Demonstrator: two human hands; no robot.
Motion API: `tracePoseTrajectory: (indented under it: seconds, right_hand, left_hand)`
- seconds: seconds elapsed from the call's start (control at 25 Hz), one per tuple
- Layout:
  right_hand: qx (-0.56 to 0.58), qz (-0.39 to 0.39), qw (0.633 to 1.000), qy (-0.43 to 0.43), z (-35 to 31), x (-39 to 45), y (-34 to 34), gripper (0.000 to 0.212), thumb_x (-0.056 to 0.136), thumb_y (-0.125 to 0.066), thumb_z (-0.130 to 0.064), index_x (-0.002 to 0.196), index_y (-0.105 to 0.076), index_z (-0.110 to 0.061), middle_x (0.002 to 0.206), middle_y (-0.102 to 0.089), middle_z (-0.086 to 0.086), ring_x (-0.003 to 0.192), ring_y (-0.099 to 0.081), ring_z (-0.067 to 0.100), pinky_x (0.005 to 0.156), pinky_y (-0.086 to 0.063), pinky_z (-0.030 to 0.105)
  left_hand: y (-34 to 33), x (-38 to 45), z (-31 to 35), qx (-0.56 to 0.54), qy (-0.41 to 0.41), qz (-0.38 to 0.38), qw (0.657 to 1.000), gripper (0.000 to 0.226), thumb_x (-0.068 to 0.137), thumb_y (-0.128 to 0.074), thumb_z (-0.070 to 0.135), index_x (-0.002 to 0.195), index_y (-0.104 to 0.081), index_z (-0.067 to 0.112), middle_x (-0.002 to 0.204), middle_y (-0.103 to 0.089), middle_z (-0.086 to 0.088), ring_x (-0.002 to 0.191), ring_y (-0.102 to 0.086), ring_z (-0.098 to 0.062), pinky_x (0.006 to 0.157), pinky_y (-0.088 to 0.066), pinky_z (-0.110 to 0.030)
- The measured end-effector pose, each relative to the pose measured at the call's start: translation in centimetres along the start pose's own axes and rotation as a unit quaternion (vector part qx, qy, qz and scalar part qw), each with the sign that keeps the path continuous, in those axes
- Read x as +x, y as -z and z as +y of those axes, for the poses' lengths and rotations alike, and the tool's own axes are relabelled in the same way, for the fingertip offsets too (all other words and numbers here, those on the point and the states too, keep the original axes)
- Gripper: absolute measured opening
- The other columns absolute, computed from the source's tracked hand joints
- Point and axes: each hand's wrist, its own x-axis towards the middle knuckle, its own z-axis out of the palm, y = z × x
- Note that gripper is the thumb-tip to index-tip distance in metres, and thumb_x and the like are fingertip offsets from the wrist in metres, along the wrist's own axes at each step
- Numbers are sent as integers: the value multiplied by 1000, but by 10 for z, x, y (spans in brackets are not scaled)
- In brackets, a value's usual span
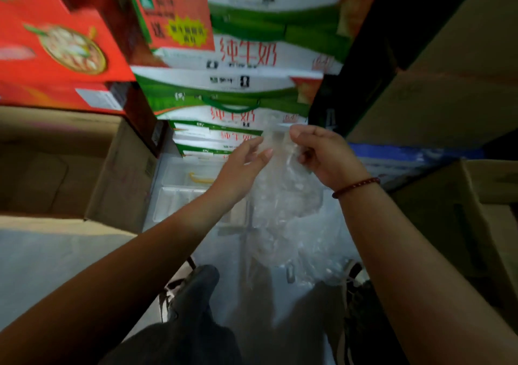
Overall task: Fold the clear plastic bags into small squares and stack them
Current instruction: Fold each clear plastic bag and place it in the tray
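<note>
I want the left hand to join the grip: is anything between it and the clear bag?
Nothing visible. The right hand already pinches the clear plastic bag near its top edge, letting it hang. The left hand, fingers straight, is right beside the bag, with nothing between them.

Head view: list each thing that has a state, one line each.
clear plastic bag: unfolded, hanging from the right hand.
right hand: pinching the bag's top edge.
left hand: fingers straight, at the bag's side.
brown carton: flaps open.
milk cartons: closed, stacked.
</note>
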Motion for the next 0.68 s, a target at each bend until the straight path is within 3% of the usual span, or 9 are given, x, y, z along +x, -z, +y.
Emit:
tracePoseTrajectory:
  seconds: [0.12,0.24,0.36,0.44,0.48,0.56,0.68]
  right_hand:
    - [69,-47,996,22,-51,-38,-1,12,92,-53,-2,90,-62,-8,53,-52,-5,49,-37,6,45,-38,15]
    - [123,-67,988,57,-97,-78,1,11,95,-50,-4,100,-59,-6,51,-53,-7,44,-41,2,42,-37,13]
    - [181,-67,976,98,-140,-124,7,14,97,-48,-7,91,-61,-10,60,-59,-5,50,-51,3,45,-41,12]
    - [197,-36,973,118,-160,-151,14,17,97,-49,-8,87,-62,-13,58,-63,-7,50,-55,1,50,-45,11]
    - [185,-8,974,131,-167,-164,19,15,96,-51,-8,88,-63,-15,60,-64,-7,53,-56,2,53,-46,12]
    - [97,70,979,165,-174,-182,29,11,92,-57,-8,92,-64,-16,71,-63,-2,62,-54,7,53,-48,13]
    - [-33,159,962,219,-172,-198,41,10,90,-62,-12,91,-64,-22,86,-63,-2,74,-57,8,57,-46,15]
  left_hand:
    - [8,-31,45,9,-20,18,1000,56,93,-55,40,144,-36,26,147,-35,-4,127,-45,-20,105,-42,-43]
    - [18,-62,89,46,19,48,998,69,92,-50,50,150,-22,27,153,-28,-5,134,-38,-25,108,-36,-46]
    - [31,-89,130,-19,57,8,998,74,87,-61,48,148,-28,19,140,-46,-3,119,-54,-27,93,-48,-42]
    - [35,-103,152,-90,45,-19,995,60,86,-68,31,136,-46,7,106,-65,-2,88,-65,-19,78,-53,-33]
    - [35,-110,162,-94,34,-9,995,51,86,-69,26,130,-53,5,92,-65,-1,78,-63,-15,77,-51,-32]
    - [36,-120,179,-107,12,36,994,36,86,-69,23,117,-62,6,82,-63,1,70,-57,-12,75,-49,-32]
    - [41,-131,194,-193,-9,102,976,20,87,-68,18,105,-67,11,85,-66,0,72,-60,-12,62,-49,-26]
